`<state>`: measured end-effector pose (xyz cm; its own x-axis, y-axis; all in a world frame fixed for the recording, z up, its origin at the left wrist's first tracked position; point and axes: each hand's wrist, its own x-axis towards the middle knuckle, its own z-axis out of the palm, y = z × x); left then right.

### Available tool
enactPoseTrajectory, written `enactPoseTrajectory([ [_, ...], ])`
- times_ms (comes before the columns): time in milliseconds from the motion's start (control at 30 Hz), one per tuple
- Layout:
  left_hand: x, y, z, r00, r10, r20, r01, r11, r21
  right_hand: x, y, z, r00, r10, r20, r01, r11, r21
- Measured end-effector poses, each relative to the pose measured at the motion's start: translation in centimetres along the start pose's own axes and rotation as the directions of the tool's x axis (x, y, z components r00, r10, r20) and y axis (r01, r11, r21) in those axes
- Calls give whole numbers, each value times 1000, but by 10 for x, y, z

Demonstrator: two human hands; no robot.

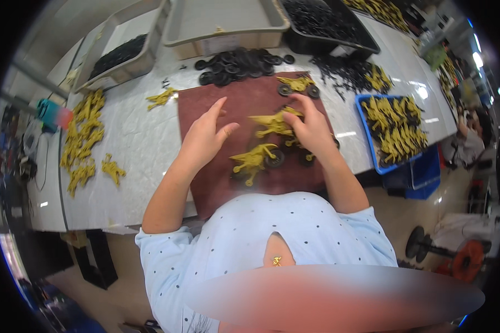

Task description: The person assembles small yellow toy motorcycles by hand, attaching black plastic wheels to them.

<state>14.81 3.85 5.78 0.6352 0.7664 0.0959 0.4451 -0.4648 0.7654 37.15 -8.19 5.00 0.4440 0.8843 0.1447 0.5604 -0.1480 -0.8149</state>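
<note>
A yellow plastic toy frame [273, 123] lies on the dark red mat [205, 105] in the middle of the surface [133, 144], directly under the fingertips of the right hand [311, 130], which presses down on its right end with curled fingers; whether the fingers actually pinch it cannot be told. The left hand [205, 136] hovers just left of that piece, fingers spread and loose, grasping nothing. Nearer the person, a second yellow frame [254, 160] already carrying a black wheel [274, 159] rests on the mat between the two wrists, and a third wheeled frame [298, 85] sits at the mat's far edge. Just beyond the mat lies a loose heap of black wheels [240, 64], round and ribbed like small tyres. A grey tray [228, 34] behind the heap looks nearly bare inside, while another grey tray [114, 55] to the far left holds dark parts. A black bin [325, 25] at the far right is full of small black pieces, more of which spill onto the surface beside it. A blue tray [369, 136] to the right is piled with yellow frames. More yellow frames [83, 139] lie scattered along the left of the surface, which is pale and crinkled like sheeting. The frames are spiky, glossy mouldings.
</note>
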Motion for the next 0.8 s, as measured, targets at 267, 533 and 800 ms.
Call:
enactPoseTrajectory([
  [267,42,-148,-69,928,153,-341,119,744,658,0,7,-6,983,78,167,25,839,-544],
  [533,65,-127,-98,952,-306,15,183,606,775,1,12,-32,995,-79,61,97,902,-420],
  [800,68,-33,-72,989,43,142,-92,931,354,58,0,-91,998,-55,37,57,997,-43],
])
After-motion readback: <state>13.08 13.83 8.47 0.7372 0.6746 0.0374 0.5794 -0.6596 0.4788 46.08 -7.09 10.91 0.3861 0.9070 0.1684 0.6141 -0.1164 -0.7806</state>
